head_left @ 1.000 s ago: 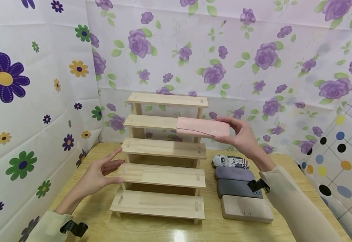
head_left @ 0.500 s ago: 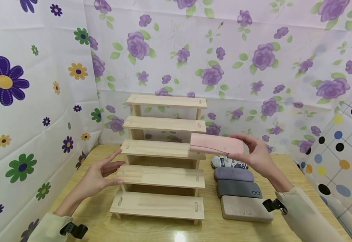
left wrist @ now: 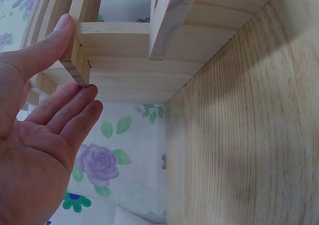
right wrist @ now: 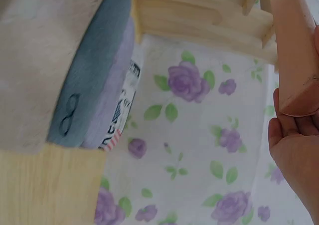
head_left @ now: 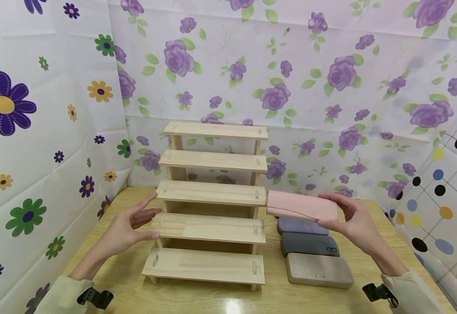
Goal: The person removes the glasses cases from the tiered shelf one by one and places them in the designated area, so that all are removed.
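My right hand [head_left: 352, 224] grips the right end of a pink glasses case [head_left: 299, 206] between thumb and fingers. The case hangs in the air just right of the wooden step shelf [head_left: 210, 192], above the cases on the table. In the right wrist view the underside of the pink glasses case [right wrist: 299, 45] shows, with fingers beneath it. At the shelf's left side, my left hand [head_left: 124, 229] holds the end of the second step from the bottom. In the left wrist view its thumb [left wrist: 57, 43] lies on one corner of that board and fingertips touch the opposite corner.
Right of the shelf, a purple glasses case [head_left: 303, 226], a dark grey glasses case [head_left: 310, 244] and a beige glasses case [head_left: 318, 270] lie in a row on the wooden table [head_left: 197, 301]. Behind them a printed case [right wrist: 122, 103] is mostly hidden in the head view. Flowered cloth hangs behind.
My right hand has carried the pink glasses case from in front of the shelf's fourth step down and to the right. The left hand stays at the shelf's side.
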`<state>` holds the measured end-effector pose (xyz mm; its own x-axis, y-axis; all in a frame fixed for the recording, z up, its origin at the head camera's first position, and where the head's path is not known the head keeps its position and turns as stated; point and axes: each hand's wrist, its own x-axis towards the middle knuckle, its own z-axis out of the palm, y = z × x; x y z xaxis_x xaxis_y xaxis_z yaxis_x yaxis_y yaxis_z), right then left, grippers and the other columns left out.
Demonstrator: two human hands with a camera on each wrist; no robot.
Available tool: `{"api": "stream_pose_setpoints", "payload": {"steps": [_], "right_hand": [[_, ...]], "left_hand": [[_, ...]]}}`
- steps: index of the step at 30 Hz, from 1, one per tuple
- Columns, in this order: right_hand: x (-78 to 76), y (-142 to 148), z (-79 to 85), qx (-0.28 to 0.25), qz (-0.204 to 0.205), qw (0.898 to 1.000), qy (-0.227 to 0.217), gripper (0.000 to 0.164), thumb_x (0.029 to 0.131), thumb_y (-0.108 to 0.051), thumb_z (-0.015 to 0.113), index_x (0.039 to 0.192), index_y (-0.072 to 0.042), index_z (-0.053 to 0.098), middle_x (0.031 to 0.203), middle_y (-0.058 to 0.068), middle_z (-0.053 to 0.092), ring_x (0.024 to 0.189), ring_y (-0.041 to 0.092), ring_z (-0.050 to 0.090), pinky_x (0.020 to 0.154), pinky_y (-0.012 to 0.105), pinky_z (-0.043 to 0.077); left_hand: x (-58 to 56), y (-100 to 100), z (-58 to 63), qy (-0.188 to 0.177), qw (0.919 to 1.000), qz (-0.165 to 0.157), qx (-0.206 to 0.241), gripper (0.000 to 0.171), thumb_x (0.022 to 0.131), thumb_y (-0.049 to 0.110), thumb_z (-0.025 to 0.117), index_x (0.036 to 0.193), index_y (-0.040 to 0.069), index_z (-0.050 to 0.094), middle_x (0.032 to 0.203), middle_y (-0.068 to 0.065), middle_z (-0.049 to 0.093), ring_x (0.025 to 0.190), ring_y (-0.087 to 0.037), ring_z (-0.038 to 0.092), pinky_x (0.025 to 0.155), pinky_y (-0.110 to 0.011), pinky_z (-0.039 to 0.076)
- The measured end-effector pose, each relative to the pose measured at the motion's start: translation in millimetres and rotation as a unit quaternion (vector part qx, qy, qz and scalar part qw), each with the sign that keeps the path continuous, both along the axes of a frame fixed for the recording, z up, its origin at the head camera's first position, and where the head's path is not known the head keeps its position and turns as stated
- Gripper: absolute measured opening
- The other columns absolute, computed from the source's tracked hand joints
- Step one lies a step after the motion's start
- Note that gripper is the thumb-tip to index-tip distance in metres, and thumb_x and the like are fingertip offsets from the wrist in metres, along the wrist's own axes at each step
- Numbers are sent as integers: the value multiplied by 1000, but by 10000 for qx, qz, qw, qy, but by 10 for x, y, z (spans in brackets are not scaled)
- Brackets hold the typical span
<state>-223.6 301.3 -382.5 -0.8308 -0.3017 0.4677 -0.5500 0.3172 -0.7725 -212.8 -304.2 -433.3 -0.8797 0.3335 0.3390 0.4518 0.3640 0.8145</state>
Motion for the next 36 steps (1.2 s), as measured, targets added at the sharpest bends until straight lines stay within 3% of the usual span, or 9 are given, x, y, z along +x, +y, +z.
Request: {"api": "stream_pose_setpoints", "payload": {"steps": [6,16,23,29,36], "right_hand": [[91,203,-100,8,-155,9998,-119,62,88,12,79,145,1,59,142,22,59,129,15,55,97,16,51],[251,516,-296,96,-468,9983,-328,63,90,12,78,148,1,56,141,3,63,128,8,55,95,13,50],[332,771,-458,209,-852,9948,-508,62,91,9,78,149,0,56,141,12,61,127,4,55,90,13,53],[408,1004,-576,434,-1122,9907,-637,61,94,4,78,150,0,55,140,-8,61,126,-4,53,88,11,52],[470,1295,-712,570,-1505,9838,-787,60,94,0,79,150,0,56,134,-18,63,120,-8,56,84,11,53]], "left_hand": [[-11,-6,7,26,10000,-42,28,105,82,7,91,168,20,32,142,-22,62,132,-39,58,105,-32,52],[-6,-5,9,3,10000,-14,5,105,83,8,91,168,20,31,142,-22,62,132,-40,57,104,-26,52],[-2,1,11,-3,10000,-15,6,105,82,7,91,168,20,31,142,-25,61,132,-40,57,104,-25,52],[-1,0,9,4,10000,-33,20,105,82,7,91,168,19,31,142,-26,61,132,-41,57,105,-28,52],[-11,0,1,29,10000,-55,52,105,82,6,91,168,20,32,142,-25,62,132,-40,58,104,-25,52]]}}
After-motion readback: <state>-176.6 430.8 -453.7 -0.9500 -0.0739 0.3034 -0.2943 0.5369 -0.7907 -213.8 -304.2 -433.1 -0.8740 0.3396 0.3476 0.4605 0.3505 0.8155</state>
